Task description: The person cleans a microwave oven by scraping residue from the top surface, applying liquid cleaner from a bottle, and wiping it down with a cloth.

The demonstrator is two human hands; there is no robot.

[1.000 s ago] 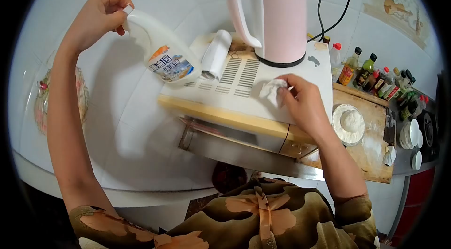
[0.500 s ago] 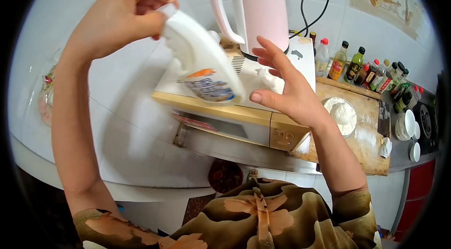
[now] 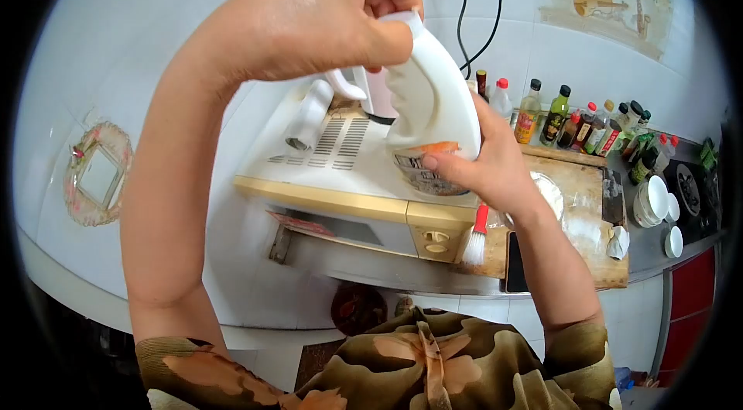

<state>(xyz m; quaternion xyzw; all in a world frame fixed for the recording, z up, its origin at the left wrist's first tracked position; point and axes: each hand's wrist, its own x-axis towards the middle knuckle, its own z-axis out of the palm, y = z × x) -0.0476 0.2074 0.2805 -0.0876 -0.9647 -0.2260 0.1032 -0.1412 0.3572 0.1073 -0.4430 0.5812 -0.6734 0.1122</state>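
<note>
A white plastic bottle (image 3: 441,92) with an orange and dark printed label stands nearly upright in the air above the microwave (image 3: 333,216). My left hand (image 3: 333,11) is closed round its narrow top, with the fingertips partly hidden behind my palm. Lower down, my right hand (image 3: 499,170) grips the bottle's right side, thumb across the label. Behind the bottle, a pink kettle (image 3: 378,92) is mostly hidden by my hand and the bottle. A white rounded tube-like thing (image 3: 309,114) lies on the microwave top, left of the kettle.
Right of the microwave, a floury wooden board (image 3: 584,243) holds a bowl of white flour (image 3: 548,193), a red-handled brush (image 3: 475,240) and a dark flat device (image 3: 515,263). Several sauce bottles (image 3: 556,112) line the wall. White bowls (image 3: 654,201) stand near the stove (image 3: 689,185).
My left hand has carried the bottle right and turned it more upright. My right hand, open and apart from it before, now grips its lower side. The view has shifted slightly.
</note>
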